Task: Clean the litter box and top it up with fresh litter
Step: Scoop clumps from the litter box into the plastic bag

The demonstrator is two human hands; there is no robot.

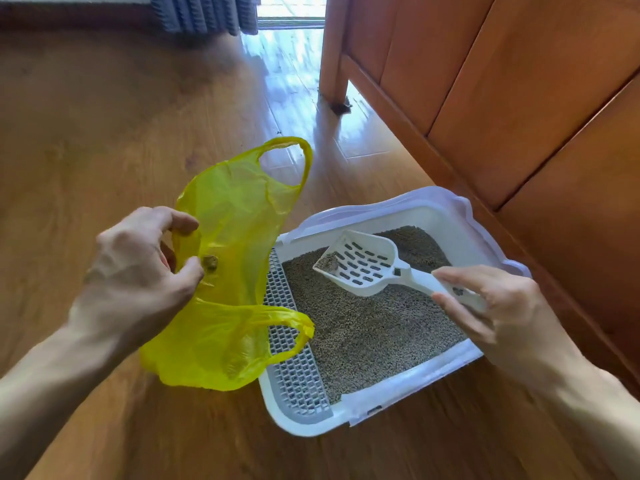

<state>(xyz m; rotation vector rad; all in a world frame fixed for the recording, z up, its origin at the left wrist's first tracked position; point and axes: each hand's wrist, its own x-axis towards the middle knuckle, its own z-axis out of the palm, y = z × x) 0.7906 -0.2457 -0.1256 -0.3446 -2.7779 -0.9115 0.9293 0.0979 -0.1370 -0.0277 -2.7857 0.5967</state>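
fingers (450,301) of right hand (498,313) curled round handle of white scoop (363,263), left hand (138,268) pinching yellow bag (228,251) edge. wooden floor (104,116) under all. litter box (349,415) beside cabinet (519,81), grey litter (363,327) inside. bag at box's left rim. scoop above litter, small clump (328,264) at its tip.

Single head-worn wide-angle view: the scene is seen from above, angled forward and down at the floor (104,116), close over the litter box (433,379).
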